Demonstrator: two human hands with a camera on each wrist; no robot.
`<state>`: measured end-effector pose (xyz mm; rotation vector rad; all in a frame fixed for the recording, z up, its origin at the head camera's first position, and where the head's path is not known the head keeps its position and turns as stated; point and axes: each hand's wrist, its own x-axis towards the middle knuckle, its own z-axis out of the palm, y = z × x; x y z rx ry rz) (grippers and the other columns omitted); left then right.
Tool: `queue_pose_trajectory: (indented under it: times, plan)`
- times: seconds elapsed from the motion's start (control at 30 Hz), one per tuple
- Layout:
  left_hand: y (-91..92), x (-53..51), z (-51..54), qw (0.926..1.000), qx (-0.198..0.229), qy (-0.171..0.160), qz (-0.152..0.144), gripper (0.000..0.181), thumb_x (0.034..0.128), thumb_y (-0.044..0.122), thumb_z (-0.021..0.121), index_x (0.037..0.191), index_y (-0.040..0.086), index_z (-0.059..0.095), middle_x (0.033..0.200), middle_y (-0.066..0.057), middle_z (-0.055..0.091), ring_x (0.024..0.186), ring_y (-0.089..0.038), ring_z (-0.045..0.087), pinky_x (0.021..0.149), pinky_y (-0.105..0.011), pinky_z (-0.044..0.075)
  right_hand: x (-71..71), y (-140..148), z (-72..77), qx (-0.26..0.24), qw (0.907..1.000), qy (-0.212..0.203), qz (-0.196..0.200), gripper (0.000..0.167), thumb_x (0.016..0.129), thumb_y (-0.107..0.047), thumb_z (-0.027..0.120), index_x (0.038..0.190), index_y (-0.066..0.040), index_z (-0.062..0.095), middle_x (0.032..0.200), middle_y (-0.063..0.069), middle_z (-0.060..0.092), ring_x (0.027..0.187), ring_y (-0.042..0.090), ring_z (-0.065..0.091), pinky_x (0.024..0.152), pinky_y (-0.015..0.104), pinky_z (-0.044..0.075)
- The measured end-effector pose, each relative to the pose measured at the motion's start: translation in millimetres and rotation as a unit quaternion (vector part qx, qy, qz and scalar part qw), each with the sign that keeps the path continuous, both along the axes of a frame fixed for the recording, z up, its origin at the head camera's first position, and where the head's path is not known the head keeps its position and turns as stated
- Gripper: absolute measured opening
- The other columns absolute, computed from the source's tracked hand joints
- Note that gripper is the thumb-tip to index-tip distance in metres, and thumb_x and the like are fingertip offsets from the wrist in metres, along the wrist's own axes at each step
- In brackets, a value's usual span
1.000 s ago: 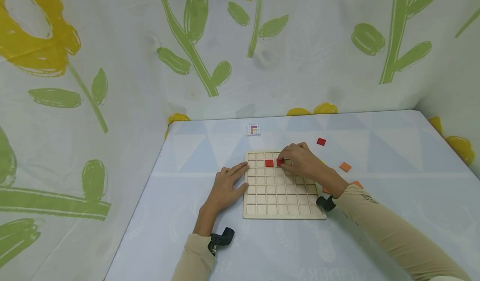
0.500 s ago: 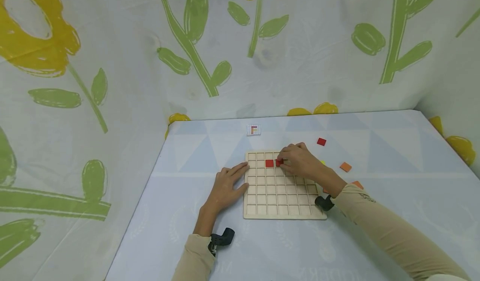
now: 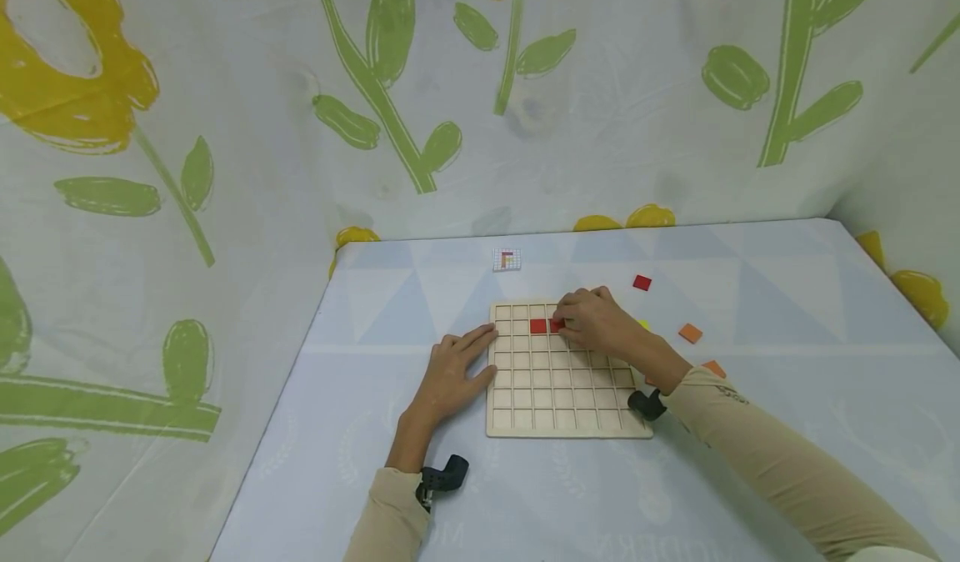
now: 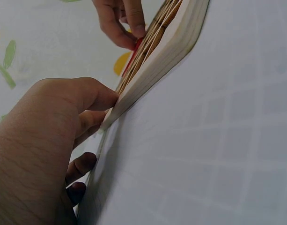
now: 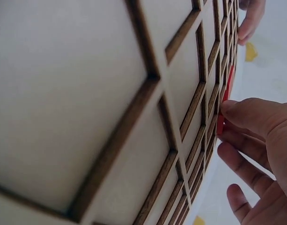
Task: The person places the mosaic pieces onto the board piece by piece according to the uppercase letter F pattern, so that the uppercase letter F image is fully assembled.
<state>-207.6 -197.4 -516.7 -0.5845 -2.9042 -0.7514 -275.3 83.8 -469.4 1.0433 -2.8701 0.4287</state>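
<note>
A light wooden grid board [image 3: 543, 397] lies on the table. One square red tile [image 3: 538, 326] sits in a cell of its second row from the back. My right hand [image 3: 598, 326] pinches another red tile [image 5: 220, 125] between thumb and fingers at the cell just right of that one; the fingers partly cover it in the head view. Along the board's left edge rests my left hand [image 3: 452, 377], its fingers extended. In the left wrist view the left thumb and fingertips touch the board's side, and nothing is held in that hand.
Behind the board lies a small card [image 3: 507, 259] printed with a coloured grid pattern. To the right are a loose red tile [image 3: 642, 283], an orange tile [image 3: 691, 333] and another orange tile [image 3: 715, 368]. A yellow piece [image 3: 643, 325] peeks out behind the right forearm.
My right hand has shifted slightly left with the pinched red tile, closer to the tile in the board. The left hand stays at the board's edge.
</note>
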Motion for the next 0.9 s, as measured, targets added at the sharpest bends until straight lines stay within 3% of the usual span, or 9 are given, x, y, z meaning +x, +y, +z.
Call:
queue_pose_trajectory:
  times: [0.37,0.73,0.9]
  plan:
    - [0.0,-1.4,-3.1,1.0000,-0.001,0.006,0.002,0.058,0.0950,0.038,0.059,0.150,0.026,0.049,0.155,0.015,0.040,0.104,-0.018,0.047,0.084,-0.038,0.034,-0.1,-0.5,0.4,0.004,0.9999,0.001,0.009,0.017,0.088,-0.015,0.077,0.105,-0.011,0.078,0.111,0.005,0.069,0.108,0.027,0.060,0.091,0.051,0.039]
    - [-0.7,-2.7,-2.9,1.0000,-0.006,0.002,0.003,0.058,0.0953,0.038,0.059,0.151,0.027,0.048,0.156,0.015,0.040,0.106,-0.019,0.047,0.087,-0.039,0.034,-4.2,13.0,9.6,-0.045,0.9975,-0.038,-0.038,0.020,0.089,-0.018,0.076,0.107,-0.009,0.076,0.114,0.006,0.069,0.112,0.028,0.059,0.098,0.054,0.035]
    - [-1.5,-3.0,-4.8,1.0000,-0.005,0.002,0.001,0.058,0.0952,0.038,0.059,0.151,0.027,0.048,0.155,0.015,0.040,0.105,-0.018,0.047,0.085,-0.038,0.034,-7.1,24.2,14.2,-0.055,0.9970,-0.041,-0.037,0.023,0.089,-0.016,0.076,0.110,-0.006,0.075,0.114,0.008,0.069,0.112,0.030,0.059,0.096,0.055,0.035]
